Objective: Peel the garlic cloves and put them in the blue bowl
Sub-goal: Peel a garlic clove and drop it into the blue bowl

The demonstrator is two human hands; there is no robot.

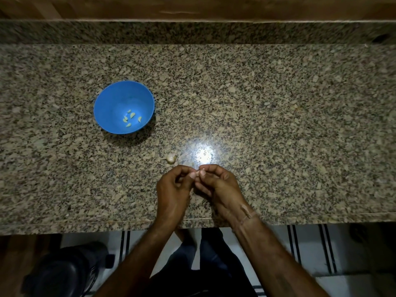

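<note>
Both forearms reach up from six o'clock, over dark trousers (214, 256) and a pale floor with black stripes (325, 247), and meet above the near edge of the speckled granite counter (278, 116). From where I stand, the left hand (173, 185) and the right hand (216, 183) are drawn close together, fingers curled, thumbs and forefingers tip to tip. Between those tips they pinch a small garlic clove (197, 170). Most of it is hidden by the fingers, so I cannot tell how much skin is on it.

Just beyond the left hand's knuckles, at about eleven o'clock from them, the remainder of a garlic head (170, 158) lies on the stone, apart from both hands. A bright glare spot (204, 154) shines on the counter just to its right, at twelve o'clock from the hands.

Further off at ten o'clock stands the blue bowl (107, 103), upright, well apart from the hands. Several peeled cloves (132, 115) lie scattered on its bottom.

Down at seven o'clock, on the floor beneath the counter edge, sits a bulky dark object (64, 271) too dim to identify.
</note>
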